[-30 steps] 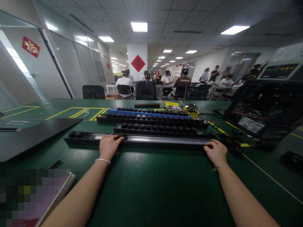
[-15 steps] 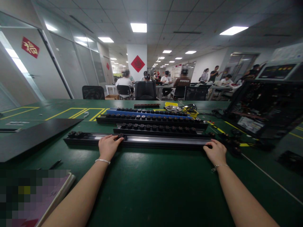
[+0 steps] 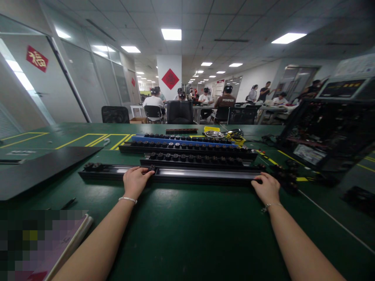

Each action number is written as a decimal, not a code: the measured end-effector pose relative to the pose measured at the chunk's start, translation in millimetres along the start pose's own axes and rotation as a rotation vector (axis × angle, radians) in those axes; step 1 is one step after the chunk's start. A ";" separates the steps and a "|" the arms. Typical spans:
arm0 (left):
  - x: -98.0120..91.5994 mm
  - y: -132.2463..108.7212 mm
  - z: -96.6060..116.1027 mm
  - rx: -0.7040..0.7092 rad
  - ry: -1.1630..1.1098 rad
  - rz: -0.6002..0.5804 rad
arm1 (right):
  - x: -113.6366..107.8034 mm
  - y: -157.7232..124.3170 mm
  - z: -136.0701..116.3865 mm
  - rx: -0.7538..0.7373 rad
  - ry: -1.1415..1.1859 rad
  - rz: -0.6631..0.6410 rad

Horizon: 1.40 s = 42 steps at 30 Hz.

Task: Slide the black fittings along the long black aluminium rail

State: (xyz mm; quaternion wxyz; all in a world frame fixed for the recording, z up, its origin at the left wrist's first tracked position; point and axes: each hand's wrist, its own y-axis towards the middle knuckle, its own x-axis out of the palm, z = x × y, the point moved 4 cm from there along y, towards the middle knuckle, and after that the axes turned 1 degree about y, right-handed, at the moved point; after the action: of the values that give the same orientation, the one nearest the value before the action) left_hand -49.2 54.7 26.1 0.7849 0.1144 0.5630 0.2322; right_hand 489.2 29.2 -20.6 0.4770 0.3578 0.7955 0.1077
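A long black rail [image 3: 202, 175] with a shiny metal channel lies across the green table in front of me. My left hand [image 3: 135, 181] rests on it left of its middle, fingers curled over the near edge beside a small black knob. My right hand [image 3: 266, 188] grips the rail's right end, fingers closed around it. Two black knobs [image 3: 93, 166] sit at the rail's left end. Behind it lie three more rails full of black knobs: a short black rail [image 3: 193, 159], a longer black rail [image 3: 187, 148] and a blue rail [image 3: 181, 138].
A black panel [image 3: 41, 166] lies at the left, a notebook [image 3: 49, 246] at the near left. Loose black knobs [image 3: 288, 177] and an open black machine [image 3: 331, 132] stand at the right. A metal bowl [image 3: 215, 134] sits behind the rails. Several people sit at far tables.
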 end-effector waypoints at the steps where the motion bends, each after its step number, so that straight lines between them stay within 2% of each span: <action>1: 0.3 -0.1 0.6 -0.003 -0.004 -0.006 | 0.0 0.1 0.4 0.002 0.002 0.001; 16: 3.2 -1.5 7.0 0.063 0.019 -0.036 | -0.6 1.4 1.0 -0.008 -0.005 -0.022; 22: 2.4 -3.6 11.3 0.117 0.049 -0.045 | -1.4 -0.3 -2.5 -0.039 0.017 0.022; 42: 3.5 -5.5 17.2 0.181 0.035 -0.106 | -1.1 0.9 0.5 0.003 0.003 -0.010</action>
State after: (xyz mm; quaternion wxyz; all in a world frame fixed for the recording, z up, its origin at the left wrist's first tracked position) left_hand -30.9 53.0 26.6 0.7725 0.1510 0.6006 0.1407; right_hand 490.3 29.1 -19.7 0.4759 0.3544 0.7980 0.1048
